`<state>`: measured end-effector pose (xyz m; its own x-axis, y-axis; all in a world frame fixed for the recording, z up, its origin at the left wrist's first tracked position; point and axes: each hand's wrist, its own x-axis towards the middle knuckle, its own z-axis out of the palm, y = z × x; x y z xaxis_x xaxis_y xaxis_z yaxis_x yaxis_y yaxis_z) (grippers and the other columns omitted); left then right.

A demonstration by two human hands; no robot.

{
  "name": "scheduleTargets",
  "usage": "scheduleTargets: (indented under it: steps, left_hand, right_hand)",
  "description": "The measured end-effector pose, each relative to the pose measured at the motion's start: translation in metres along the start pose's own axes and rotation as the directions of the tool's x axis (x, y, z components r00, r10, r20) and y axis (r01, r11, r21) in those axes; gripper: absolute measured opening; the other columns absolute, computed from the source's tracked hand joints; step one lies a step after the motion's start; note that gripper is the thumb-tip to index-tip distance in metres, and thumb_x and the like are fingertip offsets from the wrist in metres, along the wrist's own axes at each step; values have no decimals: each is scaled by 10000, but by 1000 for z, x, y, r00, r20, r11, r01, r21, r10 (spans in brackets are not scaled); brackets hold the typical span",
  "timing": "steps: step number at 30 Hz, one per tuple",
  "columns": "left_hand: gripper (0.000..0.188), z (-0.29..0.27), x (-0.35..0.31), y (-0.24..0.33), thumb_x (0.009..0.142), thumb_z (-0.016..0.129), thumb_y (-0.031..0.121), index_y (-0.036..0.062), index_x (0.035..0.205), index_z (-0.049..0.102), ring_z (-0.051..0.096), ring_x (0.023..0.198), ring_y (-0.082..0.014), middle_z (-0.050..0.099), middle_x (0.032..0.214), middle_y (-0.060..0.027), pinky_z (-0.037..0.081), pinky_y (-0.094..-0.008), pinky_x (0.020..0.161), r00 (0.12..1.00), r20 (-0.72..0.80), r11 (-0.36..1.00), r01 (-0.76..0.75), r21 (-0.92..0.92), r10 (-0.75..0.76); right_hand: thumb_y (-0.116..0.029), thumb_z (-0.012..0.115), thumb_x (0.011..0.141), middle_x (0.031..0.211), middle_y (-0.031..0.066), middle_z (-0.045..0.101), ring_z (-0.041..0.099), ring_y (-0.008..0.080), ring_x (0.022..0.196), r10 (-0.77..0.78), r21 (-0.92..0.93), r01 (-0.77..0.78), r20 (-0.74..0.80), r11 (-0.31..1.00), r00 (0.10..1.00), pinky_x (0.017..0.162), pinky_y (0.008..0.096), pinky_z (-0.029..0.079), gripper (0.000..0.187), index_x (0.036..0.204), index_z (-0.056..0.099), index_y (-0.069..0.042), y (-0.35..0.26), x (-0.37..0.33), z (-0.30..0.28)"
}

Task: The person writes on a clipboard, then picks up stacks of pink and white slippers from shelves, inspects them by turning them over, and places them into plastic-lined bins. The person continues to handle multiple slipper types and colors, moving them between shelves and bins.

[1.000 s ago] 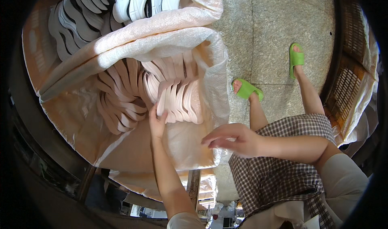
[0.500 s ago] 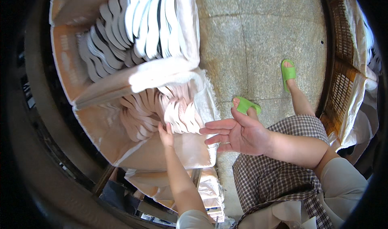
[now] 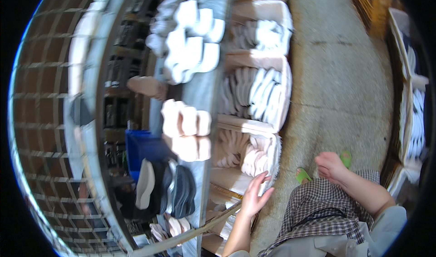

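My left hand [image 3: 255, 196] is open, its fingers spread and empty, beside the nearest lined crate [image 3: 274, 157]. Pale pinkish shoe soles [image 3: 255, 161] stand in rows inside that crate, just beyond my fingertips. My right hand [image 3: 331, 167] hangs in front of my checked apron [image 3: 309, 207], over the aisle. Its fingers are curled into a loose fist, with nothing seen in them.
Farther lined crates hold white and grey soles [image 3: 265, 91]. On the shelf [image 3: 193, 105] at left stand stacks of white soles [image 3: 186, 41], pink soles [image 3: 186, 121] and dark soles [image 3: 184, 191], near a blue bin [image 3: 136, 150]. More crates [image 3: 406, 121] line the right side.
My view has swung, bringing the shelf into sight at left. My left hand has come out of the pink soles' crate. My right hand has gone from spread to curled.
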<state>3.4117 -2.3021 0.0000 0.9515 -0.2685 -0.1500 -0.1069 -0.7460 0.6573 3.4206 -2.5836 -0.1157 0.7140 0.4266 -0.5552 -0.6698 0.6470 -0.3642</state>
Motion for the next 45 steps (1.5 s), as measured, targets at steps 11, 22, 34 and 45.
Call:
scheduleTargets:
  steps: [11,22,34,45]
  left_hand:
    - [576,-258,136,-10,889,575,127,65,1354,240,569,1043,-269,425,1273,-162,464,-337,848,646,-750,809,-360,-464,-143]
    - [602,-344,375,-272,823,554,521,133,1264,421,507,1105,-233,538,1199,-77,384,-436,904,787,-179,236,-44,-971,-591]
    - [405,-391,387,-307,929,497,312,41,1230,499,494,1153,-346,545,1226,-151,428,-535,947,746,-225,-104,-367,-924,-627]
    - [429,-312,205,-40,818,589,132,38,1230,514,400,1209,-398,465,1279,-187,430,-491,977,944,84,-672,-164,-722,-320]
  right_hand:
    - [-35,444,876,1035,104,571,597,189,825,-191,-205,153,-178,967,965,678,285,492,225,1092,505,-42,3,-56,-43]
    - [-87,472,853,904,62,601,599,166,712,-78,74,152,-597,986,798,516,275,479,157,1005,511,-81,-5,32,-8]
    - [-54,516,845,808,61,624,610,142,634,-90,37,135,-574,990,814,506,279,478,82,919,534,-85,9,43,9]
    - [-113,599,838,890,64,632,598,131,751,-165,-279,80,-295,957,941,607,259,478,230,1051,545,-46,-45,32,0]
